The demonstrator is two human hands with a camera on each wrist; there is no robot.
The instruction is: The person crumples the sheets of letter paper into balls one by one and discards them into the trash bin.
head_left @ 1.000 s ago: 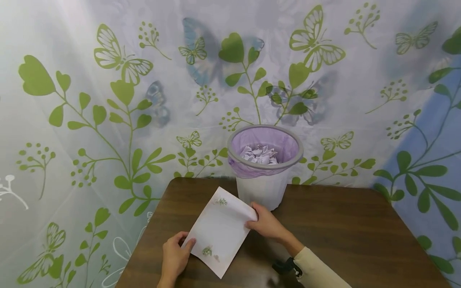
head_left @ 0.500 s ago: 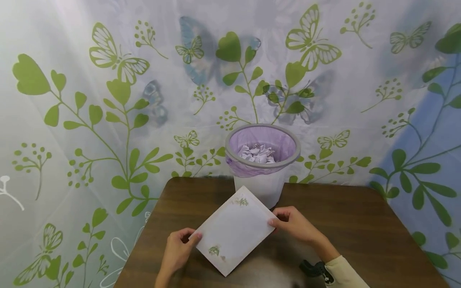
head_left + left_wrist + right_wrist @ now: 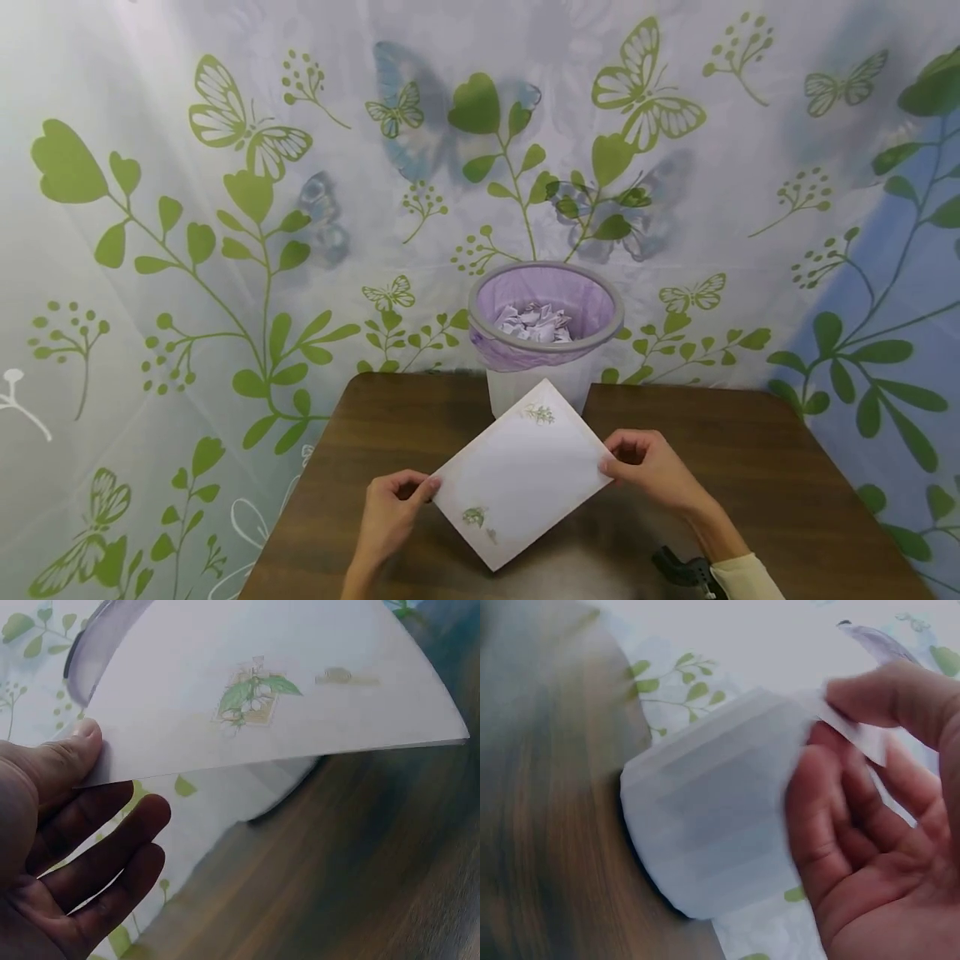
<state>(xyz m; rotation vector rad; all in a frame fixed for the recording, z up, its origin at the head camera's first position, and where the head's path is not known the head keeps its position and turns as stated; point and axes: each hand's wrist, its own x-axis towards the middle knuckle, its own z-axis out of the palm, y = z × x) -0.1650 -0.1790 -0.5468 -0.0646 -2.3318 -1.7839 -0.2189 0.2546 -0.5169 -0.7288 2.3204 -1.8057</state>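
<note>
A sheet of paper [image 3: 517,475] with faint green plant prints near two corners is held up between both hands, tilted over the table. My left hand [image 3: 393,508] pinches its left corner between thumb and fingers. At the opposite corner my right hand [image 3: 656,471] grips it the same way. The left wrist view shows the left thumb [image 3: 88,739] on top of the paper [image 3: 187,712], the other fingers below it. Behind the sheet stands a white wastebasket [image 3: 510,387] with a grey rim and purple liner. Crumpled paper [image 3: 536,323] lies inside it.
The dark wooden table [image 3: 405,417] carries the wastebasket near its back edge. A curtain [image 3: 337,208] with green leaves and butterflies hangs behind and beside the table. A black strap-like device [image 3: 686,575] sits at the right wrist by the cream sleeve [image 3: 746,579].
The sheet has turned clockwise and shifted right, and it now overlaps the wastebasket's lower part in the head view. The right hand has moved right and the left slightly right, both still holding it.
</note>
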